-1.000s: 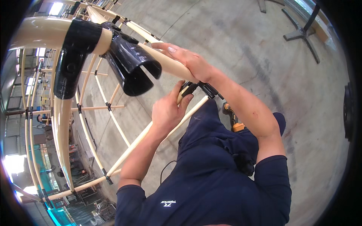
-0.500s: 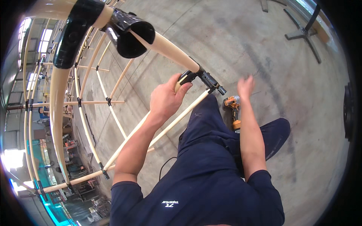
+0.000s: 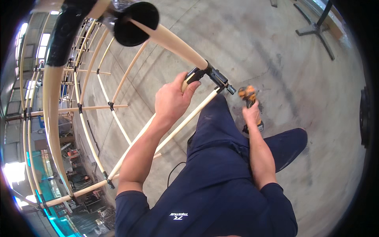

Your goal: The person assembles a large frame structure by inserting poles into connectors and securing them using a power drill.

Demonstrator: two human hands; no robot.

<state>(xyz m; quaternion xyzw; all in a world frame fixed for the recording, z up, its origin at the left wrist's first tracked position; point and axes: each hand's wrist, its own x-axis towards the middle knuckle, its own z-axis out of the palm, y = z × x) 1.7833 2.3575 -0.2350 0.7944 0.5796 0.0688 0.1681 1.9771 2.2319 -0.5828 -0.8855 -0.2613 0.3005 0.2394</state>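
Observation:
My left hand (image 3: 172,96) is closed round the cream-coloured pipe of a frame, just below a black pipe joint (image 3: 216,79). Two more cream pipes meet at that joint, an upright (image 3: 177,45) and a lower rail (image 3: 189,118). To the right of my knee, my right hand (image 3: 251,113) grips an orange and black cordless drill (image 3: 248,94) by its handle. The drill's head points away from me, near the joint but apart from it. Its battery end shows below my fingers.
More of the cream pipe frame (image 3: 83,114) spreads to the left, with black joints at its crossings. A black tube end (image 3: 136,24) looms close at the top left. Dark metal stand legs (image 3: 315,31) rest on the concrete floor (image 3: 331,118) at the far right.
My right hand has come down onto the drill and taken its handle; the drill has turned and shifted slightly. My left hand keeps its hold on the pipe.

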